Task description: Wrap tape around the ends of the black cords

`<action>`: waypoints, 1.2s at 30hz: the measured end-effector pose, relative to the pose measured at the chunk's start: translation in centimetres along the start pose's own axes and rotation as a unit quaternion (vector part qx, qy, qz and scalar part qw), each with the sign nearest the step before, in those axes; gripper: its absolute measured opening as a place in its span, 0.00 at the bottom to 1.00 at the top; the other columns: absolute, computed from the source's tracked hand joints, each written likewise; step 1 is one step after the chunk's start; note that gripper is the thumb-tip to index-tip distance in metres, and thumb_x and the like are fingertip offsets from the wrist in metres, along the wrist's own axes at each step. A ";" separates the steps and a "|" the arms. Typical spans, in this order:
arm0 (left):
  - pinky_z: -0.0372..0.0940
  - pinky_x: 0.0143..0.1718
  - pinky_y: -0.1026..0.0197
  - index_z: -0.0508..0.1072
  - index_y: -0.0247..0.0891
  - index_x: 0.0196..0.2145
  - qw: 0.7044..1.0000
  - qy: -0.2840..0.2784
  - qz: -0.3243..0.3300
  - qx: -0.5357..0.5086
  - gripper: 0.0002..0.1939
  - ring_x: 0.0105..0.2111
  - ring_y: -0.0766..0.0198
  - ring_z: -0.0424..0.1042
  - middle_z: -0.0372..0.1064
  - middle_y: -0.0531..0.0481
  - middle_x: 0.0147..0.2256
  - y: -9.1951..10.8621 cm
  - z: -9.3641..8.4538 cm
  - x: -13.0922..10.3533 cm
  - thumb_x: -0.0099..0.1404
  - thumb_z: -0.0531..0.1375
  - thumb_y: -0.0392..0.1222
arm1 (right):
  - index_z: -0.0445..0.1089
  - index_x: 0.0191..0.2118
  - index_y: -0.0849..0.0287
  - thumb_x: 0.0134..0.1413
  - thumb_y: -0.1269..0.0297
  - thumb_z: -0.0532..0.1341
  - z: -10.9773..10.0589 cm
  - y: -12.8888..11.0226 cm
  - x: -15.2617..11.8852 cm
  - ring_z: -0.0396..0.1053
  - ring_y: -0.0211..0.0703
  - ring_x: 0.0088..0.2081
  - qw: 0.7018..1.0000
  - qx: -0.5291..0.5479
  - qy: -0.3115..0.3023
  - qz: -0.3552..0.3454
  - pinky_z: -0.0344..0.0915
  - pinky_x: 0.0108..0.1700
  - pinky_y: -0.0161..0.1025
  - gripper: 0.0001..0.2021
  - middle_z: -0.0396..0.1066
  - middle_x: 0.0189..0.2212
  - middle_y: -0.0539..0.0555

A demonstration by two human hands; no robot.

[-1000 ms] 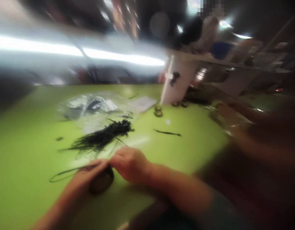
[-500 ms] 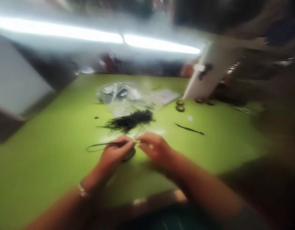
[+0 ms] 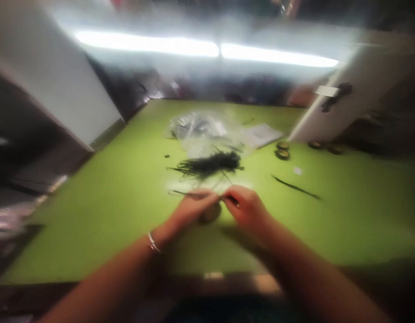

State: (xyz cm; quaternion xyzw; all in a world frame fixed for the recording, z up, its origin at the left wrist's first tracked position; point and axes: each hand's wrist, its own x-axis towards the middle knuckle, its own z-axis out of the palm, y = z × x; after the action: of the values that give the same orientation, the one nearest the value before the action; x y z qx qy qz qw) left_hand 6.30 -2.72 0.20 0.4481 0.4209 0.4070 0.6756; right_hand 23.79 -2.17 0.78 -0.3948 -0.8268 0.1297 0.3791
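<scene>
At the far left, a grey upright panel [image 3: 72, 76] stands beside the green bench [image 3: 93, 215]. A bracelet [image 3: 152, 242] encircles the left wrist. A small dark piece [image 3: 166, 156] lies on the bench, left of a clear plastic bag [image 3: 194, 134]. A dark looped cord [image 3: 185, 194] extends leftward from the left hand [image 3: 194, 207], whose fingers are closed on it. A round dark item [image 3: 210, 214] shows beneath that hand; its kind cannot be determined. Beyond the hands, near the bag, lies a black cord bundle [image 3: 210, 163]. The right hand [image 3: 246, 206] has its fingers pinched together at the left fingertips; what lies between them is too blurred to identify. Further right are a white sheet [image 3: 264, 134], two dark rolls [image 3: 282, 154] touching each other, a single black cord [image 3: 295, 186] lying slantwise, and a white scrap [image 3: 298, 170]. Last, a dark cluster [image 3: 338, 96] hangs on the pale right-hand panel [image 3: 359, 94].
</scene>
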 end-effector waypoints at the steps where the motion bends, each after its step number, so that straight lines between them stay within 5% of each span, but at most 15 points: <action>1: 0.48 0.18 0.67 0.71 0.33 0.27 0.999 -0.017 -0.020 -0.036 0.15 0.16 0.72 0.54 0.56 0.57 0.16 0.1 0.0 0.0 0.58 0.65 0.49 | 0.67 0.29 0.59 0.55 0.75 0.57 0.1 0.0 -0.1 0.63 0.37 0.28 0.999 -0.031 0.021 -0.025 0.59 0.32 0.34 0.07 0.68 0.25 0.50; 6: 0.47 0.18 0.68 0.67 0.33 0.23 0.991 -0.042 -0.043 -0.123 0.14 0.15 0.74 0.53 0.55 0.57 0.14 0.2 -0.1 -0.1 0.57 0.65 0.44 | 0.66 0.26 0.59 0.58 0.75 0.54 0.3 -0.7 -0.4 0.59 0.41 0.28 0.976 -0.172 0.072 -0.110 0.57 0.31 0.38 0.11 0.64 0.22 0.52; 11: 0.46 0.18 0.67 0.70 0.34 0.28 0.999 -0.020 -0.013 -0.041 0.12 0.16 0.73 0.52 0.54 0.58 0.16 0.4 -0.3 -0.3 0.58 0.65 0.46 | 0.69 0.31 0.59 0.59 0.76 0.55 0.2 -0.2 -0.3 0.62 0.40 0.30 0.970 -0.156 0.055 -0.177 0.62 0.36 0.38 0.09 0.69 0.25 0.52; 14: 0.53 0.22 0.65 0.70 0.35 0.26 0.988 0.029 0.109 0.109 0.10 0.20 0.70 0.57 0.59 0.54 0.21 0.7 -0.4 -0.4 0.60 0.63 0.44 | 0.69 0.38 0.59 0.59 0.71 0.58 -0.1 0.1 -0.1 0.66 0.40 0.33 0.992 -0.044 0.042 -0.111 0.64 0.38 0.37 0.04 0.71 0.31 0.53; 16: 0.58 0.29 0.62 0.71 0.35 0.25 0.951 0.063 0.209 0.218 0.09 0.26 0.66 0.61 0.63 0.50 0.26 0.8 -0.4 -0.3 0.60 0.62 0.40 | 0.68 0.43 0.59 0.60 0.67 0.58 -0.2 0.0 -0.1 0.68 0.40 0.36 0.998 0.026 -0.010 -0.049 0.65 0.40 0.37 0.07 0.73 0.35 0.54; 19: 0.60 0.34 0.60 0.72 0.35 0.24 0.913 0.078 0.273 0.294 0.08 0.31 0.63 0.63 0.65 0.47 0.29 0.6 -0.3 -0.2 0.60 0.61 0.39 | 0.70 0.39 0.58 0.62 0.67 0.56 -0.3 -0.3 0.0 0.68 0.38 0.33 0.995 0.029 -0.098 0.017 0.63 0.36 0.35 0.06 0.74 0.33 0.52; 23: 0.60 0.31 0.62 0.73 0.35 0.29 0.944 0.052 0.219 0.243 0.07 0.28 0.65 0.63 0.67 0.48 0.30 0.5 -0.2 -0.2 0.60 0.62 0.42 | 0.66 0.25 0.59 0.61 0.68 0.56 -0.4 0.1 0.1 0.62 0.34 0.24 0.990 0.007 -0.131 0.045 0.55 0.28 0.33 0.12 0.68 0.22 0.48; 27: 0.58 0.24 0.65 0.73 0.36 0.46 0.973 0.013 0.117 0.197 0.20 0.24 0.70 0.62 0.70 0.46 0.37 1.1 -0.5 -0.2 0.56 0.65 0.43 | 0.69 0.27 0.58 0.60 0.69 0.57 -0.9 0.6 0.0 0.61 0.34 0.24 0.996 -0.021 -0.092 0.001 0.52 0.28 0.33 0.11 0.67 0.21 0.48; 31: 0.58 0.25 0.64 0.77 0.33 0.36 0.984 -0.022 0.087 0.155 0.10 0.26 0.67 0.64 0.68 0.48 0.29 1.3 -1.4 0.0 0.55 0.64 0.39 | 0.73 0.30 0.58 0.59 0.73 0.56 -1.2 0.4 -0.3 0.57 0.37 0.24 0.974 -0.210 0.002 -0.084 0.49 0.27 0.36 0.10 0.64 0.19 0.50; 36: 0.45 0.19 0.67 0.74 0.33 0.30 0.997 -0.078 0.008 -0.022 0.06 0.16 0.74 0.50 0.52 0.58 0.16 1.2 -1.5 -0.1 0.55 0.63 0.38 | 0.74 0.37 0.59 0.58 0.76 0.55 -1.0 0.1 -0.4 0.57 0.39 0.25 0.934 -0.312 0.057 -0.165 0.49 0.27 0.38 0.11 0.65 0.19 0.50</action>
State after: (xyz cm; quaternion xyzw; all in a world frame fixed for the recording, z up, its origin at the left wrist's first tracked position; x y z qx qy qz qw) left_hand 4.71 -2.08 0.96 0.4668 0.3541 0.3851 0.7130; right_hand 24.77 -2.47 1.17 -0.3576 -0.8564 -0.2218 0.2992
